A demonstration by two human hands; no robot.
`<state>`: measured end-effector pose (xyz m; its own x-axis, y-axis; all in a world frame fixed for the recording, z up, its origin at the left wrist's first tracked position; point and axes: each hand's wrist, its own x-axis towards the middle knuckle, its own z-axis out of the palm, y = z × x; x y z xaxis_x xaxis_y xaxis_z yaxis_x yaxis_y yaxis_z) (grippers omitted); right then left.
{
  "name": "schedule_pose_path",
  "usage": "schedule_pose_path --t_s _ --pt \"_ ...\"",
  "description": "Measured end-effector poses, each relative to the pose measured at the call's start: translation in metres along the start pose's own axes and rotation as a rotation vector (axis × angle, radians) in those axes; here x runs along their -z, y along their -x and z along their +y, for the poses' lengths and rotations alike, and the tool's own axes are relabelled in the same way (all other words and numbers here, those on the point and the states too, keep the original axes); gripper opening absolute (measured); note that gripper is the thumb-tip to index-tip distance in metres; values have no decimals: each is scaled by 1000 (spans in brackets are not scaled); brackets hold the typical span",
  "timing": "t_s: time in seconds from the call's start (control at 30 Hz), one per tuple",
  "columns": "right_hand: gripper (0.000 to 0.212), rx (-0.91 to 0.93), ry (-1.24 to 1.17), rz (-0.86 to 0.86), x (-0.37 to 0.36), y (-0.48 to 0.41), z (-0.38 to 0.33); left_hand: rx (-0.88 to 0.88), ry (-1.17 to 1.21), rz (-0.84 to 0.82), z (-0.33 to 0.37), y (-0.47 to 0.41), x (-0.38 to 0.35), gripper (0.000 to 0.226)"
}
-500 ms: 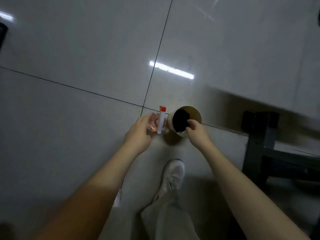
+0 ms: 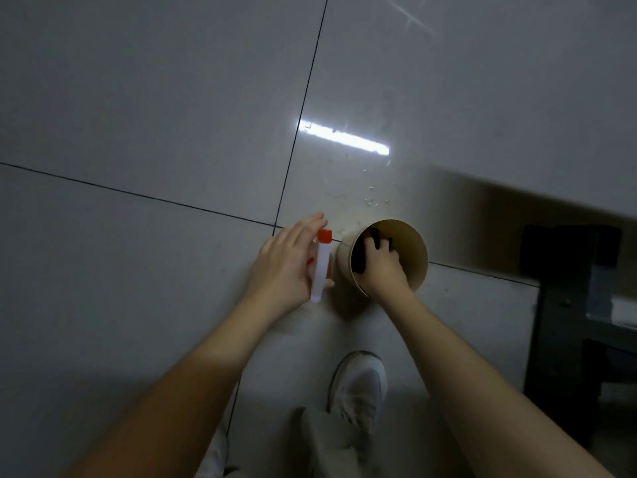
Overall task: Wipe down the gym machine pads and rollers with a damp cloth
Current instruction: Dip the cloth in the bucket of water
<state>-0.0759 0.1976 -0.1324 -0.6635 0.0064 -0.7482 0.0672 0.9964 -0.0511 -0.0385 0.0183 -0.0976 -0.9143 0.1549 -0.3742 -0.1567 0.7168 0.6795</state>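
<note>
A tan round cup [image 2: 418, 251] stands on the tiled floor with a dark cloth [image 2: 358, 260] inside it. My right hand [image 2: 381, 267] reaches into the cup and its fingers close on the cloth. Just left of the cup is a spray bottle [image 2: 319, 274] with a white head and a red nozzle tip. My left hand [image 2: 282, 267] is around the bottle, fingers stretched out behind it and the thumb hooked in front; the bottle's body is mostly hidden by the hand.
Water drops [image 2: 372, 198] lie on the glossy grey tiles beyond the cup. A dark metal machine frame [image 2: 565, 305] stands at the right. My white shoe [image 2: 358, 384] and trouser leg are just below the cup.
My right hand went from the cup's rim down inside onto the cloth. My left fingers straightened around the spray bottle, whose head now looks longer and more tilted.
</note>
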Motion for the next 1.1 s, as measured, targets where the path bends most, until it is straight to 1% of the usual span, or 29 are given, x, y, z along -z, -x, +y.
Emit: schedule_pose_path --t_s 0.07,0.13,0.23,0.3,0.43,0.57,0.67,0.73,0.83,0.97,1.03,1.1 --pt "64 -2 52 39 -2 -1 -4 -39 13 29 -2 -1 -4 97" --pt "53 9 90 41 4 -3 -7 -46 33 55 0 0 -6 86" --pt "43 20 40 20 9 -7 -6 -60 56 89 5 0 -5 73" --pt "43 -2 -103 35 10 -1 -4 -64 41 94 7 2 -1 71" --pt "57 -44 -423 86 11 23 2 -72 -10 115 11 10 9 65" --pt "59 -85 -794 161 29 60 5 -23 -33 117 22 29 30 61" --pt "63 -140 -1042 163 49 86 4 -10 -30 93 35 47 50 60" --pt "62 -163 -1197 168 63 104 4 -7 -25 78 49 60 65 56" --pt "55 -205 -1344 164 85 134 0 1 3 76 69 78 85 51" --pt "43 -215 -1514 118 118 184 -7 -4 19 58 103 104 117 56" --pt "42 -200 -1591 81 133 213 -10 -21 26 59 122 119 134 55" --pt "46 -160 -1657 50 147 241 -11 -38 30 50 140 132 150 53"
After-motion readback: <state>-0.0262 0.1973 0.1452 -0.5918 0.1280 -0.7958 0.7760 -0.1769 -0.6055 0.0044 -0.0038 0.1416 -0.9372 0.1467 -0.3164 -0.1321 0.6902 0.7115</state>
